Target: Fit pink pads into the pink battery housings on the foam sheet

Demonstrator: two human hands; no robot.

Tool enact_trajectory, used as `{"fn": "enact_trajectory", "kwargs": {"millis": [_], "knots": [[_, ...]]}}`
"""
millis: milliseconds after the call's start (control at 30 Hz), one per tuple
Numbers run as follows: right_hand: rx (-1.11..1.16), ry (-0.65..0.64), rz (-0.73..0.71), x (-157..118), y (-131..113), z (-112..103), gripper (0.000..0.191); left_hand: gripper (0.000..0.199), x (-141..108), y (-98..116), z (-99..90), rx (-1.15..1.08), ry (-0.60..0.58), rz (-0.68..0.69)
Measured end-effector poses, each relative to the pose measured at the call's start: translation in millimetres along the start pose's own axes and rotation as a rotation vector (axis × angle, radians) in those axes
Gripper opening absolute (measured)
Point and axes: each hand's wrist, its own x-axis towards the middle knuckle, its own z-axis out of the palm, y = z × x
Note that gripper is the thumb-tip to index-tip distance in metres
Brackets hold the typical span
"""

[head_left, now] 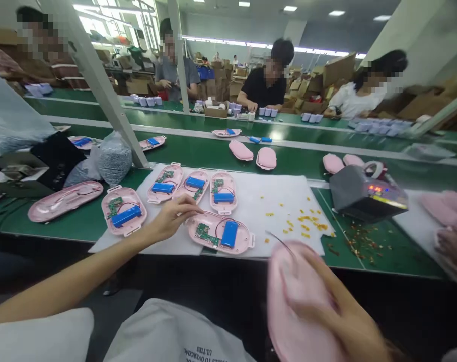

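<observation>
My left hand [175,216] is closed, its fingertips pinched at the upper left rim of a pink shell [244,244] that holds a green circuit board [208,235] and a blue battery [229,234]. Whatever lies between those fingertips is too small to make out. Near the camera, blurred by motion, my right hand [337,306] grips a larger pink cover [285,301], with a thin wire [279,239] sticking up from its top. Behind my left hand, several more pink shells [223,208] with boards and blue batteries rest on a white sheet [247,196].
Small yellow pieces [306,219] lie scattered on the sheet's right side. A grey tape dispenser [364,193] stands beyond them. On the left are a long pink shell [66,202], a clear bag [114,158] and a slanted post [100,85]. Another person's hand [455,246] is at far right.
</observation>
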Motion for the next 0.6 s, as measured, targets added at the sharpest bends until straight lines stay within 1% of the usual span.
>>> {"fn": "enact_trajectory", "kwargs": {"millis": [33, 67, 100, 133, 167, 200, 233, 267, 300, 367, 400, 433, 467, 500, 533, 567, 600], "knots": [[0.004, -0.067, -0.084, 23, -18, 3, 0.029, 0.032, 2, -1, 2.1, -0.061, -0.001, 0.003], [0.012, -0.160, -0.183, 48, -35, 8, 0.023, 0.031, 3, -2, 4.6, -0.133, 0.004, -0.007], [0.025, -0.269, -0.280, 74, -50, 15, 0.019, 0.030, 5, -3, 7.6, -0.203, 0.023, -0.028], [0.041, -0.383, -0.360, 98, -62, 23, 0.021, 0.028, 6, -5, 10.9, -0.264, 0.050, -0.050], [0.060, -0.494, -0.404, 119, -72, 31, 0.023, 0.025, 7, -8, 14.4, -0.314, 0.074, -0.068], [0.090, -0.590, -0.404, 135, -78, 37, 0.026, 0.022, 7, -10, 17.9, -0.351, 0.087, -0.081], [0.135, -0.648, -0.373, 145, -81, 42, 0.028, 0.019, 8, -14, 21.5, -0.374, 0.085, -0.086], [0.191, -0.655, -0.310, 151, -82, 46, 0.028, 0.017, 7, -17, 24.9, -0.381, 0.067, -0.084], [0.250, -0.612, -0.232, 152, -81, 50, 0.025, 0.015, 7, -20, 28.1, -0.376, 0.050, -0.076], [0.343, -0.447, -0.065, 145, -75, 58, 0.013, 0.015, 4, -24, 33.6, -0.349, 0.046, -0.058], [0.339, -0.349, 0.014, 139, -72, 63, 0.012, 0.015, 2, -26, 35.5, -0.339, 0.057, -0.049], [0.290, -0.277, 0.085, 134, -69, 69, 0.019, 0.016, 0, -26, 36.8, -0.339, 0.078, -0.043], [0.211, -0.240, 0.142, 129, -66, 74, 0.027, 0.016, -1, -27, 37.2, -0.349, 0.105, -0.042], [0.122, -0.233, 0.178, 127, -64, 77, 0.030, 0.017, -3, -27, 36.8, -0.364, 0.136, -0.044], [0.043, -0.249, 0.194, 126, -64, 76, 0.028, 0.018, -4, -27, 35.7, -0.379, 0.172, -0.048], [-0.011, -0.264, 0.192, 126, -64, 72, 0.026, 0.019, -4, -27, 34.0, -0.393, 0.210, -0.057], [-0.033, -0.272, 0.175, 128, -65, 63, 0.025, 0.019, -5, -26, 31.8, -0.410, 0.246, -0.073]]}}
